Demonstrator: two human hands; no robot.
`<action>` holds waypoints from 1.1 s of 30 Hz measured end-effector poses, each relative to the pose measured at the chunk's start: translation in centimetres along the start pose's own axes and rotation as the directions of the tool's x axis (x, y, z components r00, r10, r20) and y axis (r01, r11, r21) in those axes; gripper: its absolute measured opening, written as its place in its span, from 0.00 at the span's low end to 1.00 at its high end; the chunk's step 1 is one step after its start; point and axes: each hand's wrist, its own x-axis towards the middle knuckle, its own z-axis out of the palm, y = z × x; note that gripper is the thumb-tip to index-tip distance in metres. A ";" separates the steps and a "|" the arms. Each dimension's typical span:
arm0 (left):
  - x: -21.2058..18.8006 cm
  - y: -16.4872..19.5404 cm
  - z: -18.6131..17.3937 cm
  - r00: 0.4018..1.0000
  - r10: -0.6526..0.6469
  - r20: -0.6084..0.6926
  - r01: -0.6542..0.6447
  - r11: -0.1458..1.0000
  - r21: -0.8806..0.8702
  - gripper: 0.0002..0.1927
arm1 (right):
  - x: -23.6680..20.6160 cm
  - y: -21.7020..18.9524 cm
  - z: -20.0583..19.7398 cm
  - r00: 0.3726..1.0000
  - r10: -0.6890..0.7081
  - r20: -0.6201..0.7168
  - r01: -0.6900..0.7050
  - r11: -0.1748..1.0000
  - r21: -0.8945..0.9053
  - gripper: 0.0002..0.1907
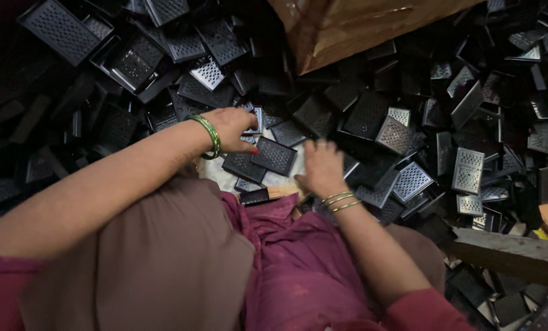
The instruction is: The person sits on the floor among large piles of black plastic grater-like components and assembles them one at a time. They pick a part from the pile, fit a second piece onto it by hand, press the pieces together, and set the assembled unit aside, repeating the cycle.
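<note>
- We see a dark heap of perforated plates [372,116], small black rectangles with dotted faces, spread around the person's lap on every side.
- One perforated plate [274,155] lies flat just below our left hand [231,125]; its long axis runs on a slant from upper left to lower right, its punched face up.
- Beside it, touching its left edge, a second plate [243,167] lies on much the same slant.
- Our left hand reaches down into the heap with the fingers curled; a red nail shows at the thumb tip. The fingertips sit against a small plate at the hand's far side, but we cannot tell whether they pinch it or only rest on it.
- A green bangle [210,136] circles the left wrist.
- Our right hand [322,168] lies palm down on the plates, fingers spread and loosely extended; it is blurred, so we cannot tell whether anything is gripped beneath it.
- Thin green bangles [341,201] ring the right wrist.
- A narrow black plate [254,197] lies on edge near the lap, between the two hands, its long axis nearly level.
- A brown cardboard box [353,27] juts in at the top, over the heap.
</note>
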 end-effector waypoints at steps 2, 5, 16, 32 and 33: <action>-0.1 0.2 0.0 1.000 -0.018 0.019 0.018 1.000 -0.001 0.32 | 0.1 1.4 0.3 0.999 0.004 -0.048 -0.009 0.994 -0.111 0.42; -0.2 0.3 -0.4 0.999 -0.020 0.032 0.019 1.000 0.011 0.32 | 0.5 3.3 0.3 0.992 -0.033 -0.118 0.008 0.979 -0.206 0.35; -0.7 0.5 -0.8 0.999 -0.028 0.018 0.029 0.999 -0.034 0.33 | 0.8 2.9 -2.9 0.993 0.121 0.014 -0.121 0.992 0.022 0.39; -0.3 0.3 -0.5 0.995 -0.074 -0.073 0.063 0.988 -0.137 0.36 | 2.2 -3.6 -2.9 0.911 -0.112 -0.396 0.384 0.577 0.721 0.44; -0.1 0.6 -0.7 0.988 -0.112 -0.104 0.086 0.970 -0.227 0.39 | 2.1 -3.4 -3.3 0.948 -0.046 -0.315 0.300 0.454 0.839 0.45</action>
